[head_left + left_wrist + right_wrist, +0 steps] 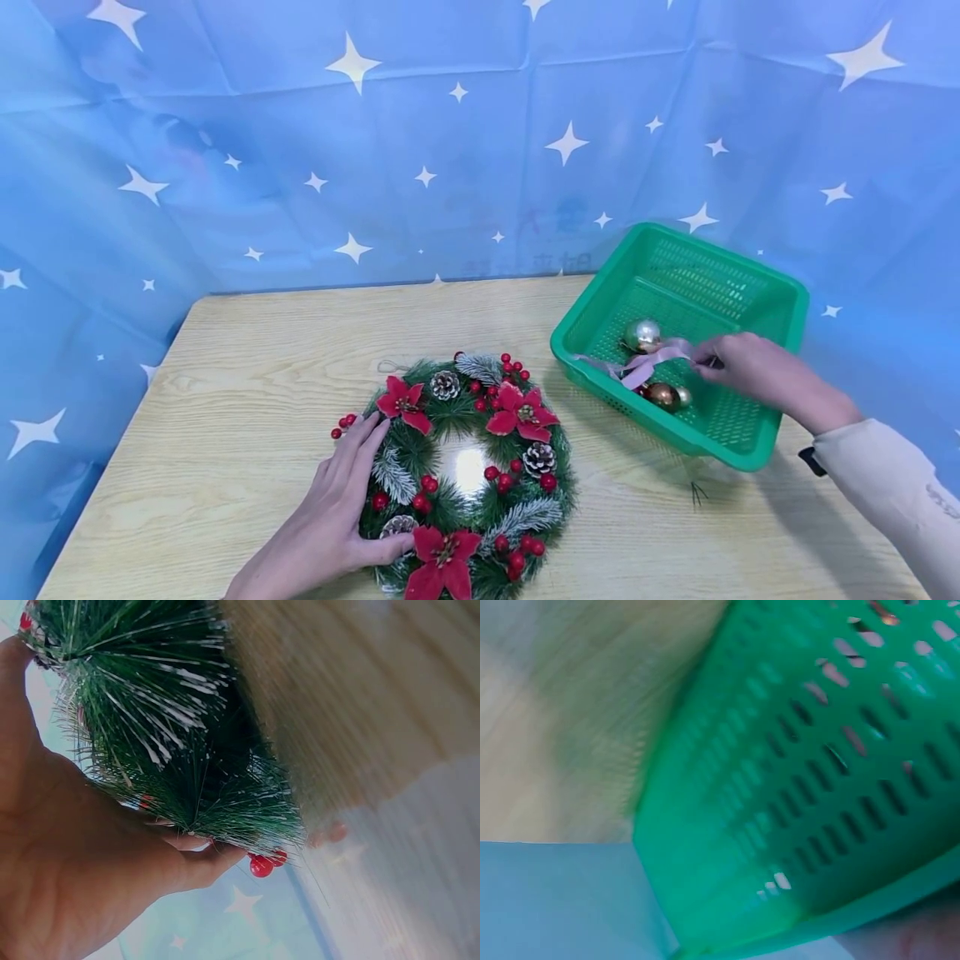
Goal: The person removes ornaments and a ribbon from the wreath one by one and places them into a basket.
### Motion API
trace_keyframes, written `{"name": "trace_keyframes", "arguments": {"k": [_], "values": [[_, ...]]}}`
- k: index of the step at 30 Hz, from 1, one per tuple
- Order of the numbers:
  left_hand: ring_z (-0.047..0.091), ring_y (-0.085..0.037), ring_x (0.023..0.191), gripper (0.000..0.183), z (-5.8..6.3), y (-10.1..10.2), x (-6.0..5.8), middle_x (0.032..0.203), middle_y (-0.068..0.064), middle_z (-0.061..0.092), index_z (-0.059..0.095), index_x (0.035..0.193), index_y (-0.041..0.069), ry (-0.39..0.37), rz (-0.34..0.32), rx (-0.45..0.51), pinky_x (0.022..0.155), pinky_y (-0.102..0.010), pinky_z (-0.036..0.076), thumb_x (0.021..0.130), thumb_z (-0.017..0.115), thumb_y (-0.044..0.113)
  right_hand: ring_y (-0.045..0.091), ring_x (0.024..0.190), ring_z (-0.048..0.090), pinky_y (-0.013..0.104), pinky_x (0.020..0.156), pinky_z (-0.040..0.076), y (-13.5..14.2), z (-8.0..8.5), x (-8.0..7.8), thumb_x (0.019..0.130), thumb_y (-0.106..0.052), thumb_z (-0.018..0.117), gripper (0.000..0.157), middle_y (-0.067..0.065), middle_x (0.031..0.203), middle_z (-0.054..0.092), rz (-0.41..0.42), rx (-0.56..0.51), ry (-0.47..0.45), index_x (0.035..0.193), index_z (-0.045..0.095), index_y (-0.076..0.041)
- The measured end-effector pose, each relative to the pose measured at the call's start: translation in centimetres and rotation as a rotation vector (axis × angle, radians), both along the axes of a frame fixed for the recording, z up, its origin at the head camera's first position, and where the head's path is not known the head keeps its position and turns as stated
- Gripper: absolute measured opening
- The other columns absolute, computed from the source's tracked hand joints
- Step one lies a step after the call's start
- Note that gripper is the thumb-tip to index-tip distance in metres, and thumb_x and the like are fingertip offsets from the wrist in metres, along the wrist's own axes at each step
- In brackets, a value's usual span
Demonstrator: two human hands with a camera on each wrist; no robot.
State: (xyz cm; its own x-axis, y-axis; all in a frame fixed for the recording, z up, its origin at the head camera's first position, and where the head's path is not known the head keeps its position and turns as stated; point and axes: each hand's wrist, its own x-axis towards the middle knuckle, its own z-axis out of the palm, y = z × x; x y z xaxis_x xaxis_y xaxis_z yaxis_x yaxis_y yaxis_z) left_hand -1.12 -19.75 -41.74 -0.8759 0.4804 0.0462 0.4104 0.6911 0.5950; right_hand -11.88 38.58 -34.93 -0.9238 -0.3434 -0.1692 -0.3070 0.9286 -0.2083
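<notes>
A Christmas wreath point(517, 517) with red poinsettias, berries and pine cones lies on the table, low in the head view. My left hand point(330, 508) holds its left side, thumb and fingers spread apart over the greenery. The left wrist view shows that hand point(97, 862) against the frosted needles point(150, 697). Over the green basket point(600, 292), my right hand point(750, 371) pinches a pale pink ribbon point(651, 363). Beneath the ribbon are a silver bauble point(643, 335) and a copper bauble point(663, 396). In the right wrist view the basket wall point(727, 825) hides most of that hand.
The wooden table point(247, 383) ends at a blue curtain point(420, 125) printed with white stars. The basket stands at the back right, tilted in view. A small dark sprig point(698, 494) lies in front of it. A thin loop point(392, 366) sits behind the wreath.
</notes>
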Motion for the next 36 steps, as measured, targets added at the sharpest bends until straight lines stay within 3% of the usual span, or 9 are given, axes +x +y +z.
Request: {"name": "trace_keyframes", "arguments": {"k": [3,6,17,21,24,26,28,33,36], "values": [[0.017,-0.038,0.162,0.129,0.0,0.0,0.1,0.181,-0.008,0.007,0.005,0.177,0.019,0.005,-0.005,0.001,0.105,-0.087,0.031,0.087,0.074,0.080,0.037,0.097,0.073,0.054,0.082,0.060,-0.6,0.0,0.6,0.105,-0.010,0.072,0.014,0.021,0.113,0.075,0.007,0.035,-0.007,0.111,0.082,-0.002],[0.017,-0.038,0.162,0.129,0.1,0.0,0.1,0.181,-0.008,0.007,0.005,0.177,0.019,0.013,-0.008,0.000,0.107,-0.085,0.032,0.087,0.074,0.080,0.053,0.119,0.066,0.068,0.095,0.054,-1.3,0.0,1.4,0.108,-0.013,0.069,0.023,0.031,0.130,0.068,-0.001,0.052,0.040,0.120,0.080,0.004],[0.017,-0.038,0.162,0.128,0.2,-0.1,0.0,0.181,-0.008,0.007,0.006,0.178,0.020,0.019,-0.013,-0.020,0.108,-0.083,0.033,0.088,0.073,0.080,0.041,0.099,0.072,0.062,0.079,0.058,-5.1,0.1,4.8,0.108,-0.012,0.066,0.021,0.022,0.120,0.072,-0.085,-0.084,0.388,0.120,0.074,0.003],[0.017,-0.039,0.162,0.126,0.2,-0.4,0.4,0.181,-0.008,0.006,0.006,0.178,0.020,0.031,-0.004,-0.026,0.110,-0.080,0.033,0.089,0.074,0.079,0.036,0.099,0.074,0.046,0.071,0.060,-9.3,-0.7,6.3,0.111,-0.022,0.058,0.032,0.018,0.123,0.074,0.056,-0.306,0.678,0.122,0.075,0.003],[0.016,-0.040,0.162,0.126,0.2,-0.4,0.5,0.182,-0.007,0.005,0.007,0.178,0.019,0.044,0.005,-0.037,0.110,-0.079,0.033,0.089,0.073,0.079,0.036,0.104,0.074,0.030,0.088,0.059,-13.2,-1.9,7.3,0.114,-0.030,0.051,0.044,0.018,0.124,0.075,0.242,-0.443,0.838,0.120,0.077,0.005],[0.015,-0.040,0.163,0.125,0.2,-0.4,0.6,0.182,-0.007,0.005,0.007,0.178,0.019,0.047,0.011,-0.043,0.111,-0.078,0.033,0.089,0.073,0.079,0.036,0.112,0.073,0.024,0.104,0.051,-15.6,-2.7,8.2,0.116,-0.034,0.050,0.046,0.018,0.130,0.074,0.305,-0.490,0.811,0.124,0.076,0.003],[0.014,-0.041,0.163,0.125,0.2,-0.2,0.6,0.182,-0.007,0.004,0.007,0.177,0.018,0.046,0.011,-0.044,0.112,-0.078,0.032,0.090,0.072,0.079,0.034,0.125,0.068,0.026,0.118,0.040,-17.3,-3.5,9.2,0.114,-0.036,0.054,0.046,0.015,0.143,0.068,0.301,-0.510,0.680,0.137,0.072,0.000],[0.015,-0.040,0.163,0.121,0.3,0.2,0.6,0.182,-0.006,0.003,0.008,0.178,0.019,0.041,0.006,-0.045,0.113,-0.077,0.032,0.092,0.070,0.078,0.033,0.153,0.043,0.060,0.117,0.042,-19.5,-5.3,10.7,0.108,-0.037,0.067,0.066,0.004,0.175,0.034,0.137,-0.466,0.282,0.167,0.045,-0.017],[0.015,-0.038,0.163,0.113,0.2,0.5,0.7,0.182,-0.004,0.005,0.010,0.178,0.020,0.028,0.002,-0.043,0.114,-0.076,0.032,0.097,0.068,0.074,0.035,0.157,0.037,0.071,0.112,0.041,-20.1,-5.9,10.9,0.110,-0.041,0.064,0.069,0.003,0.178,0.026,0.091,-0.441,0.176,0.171,0.037,-0.023]]}}
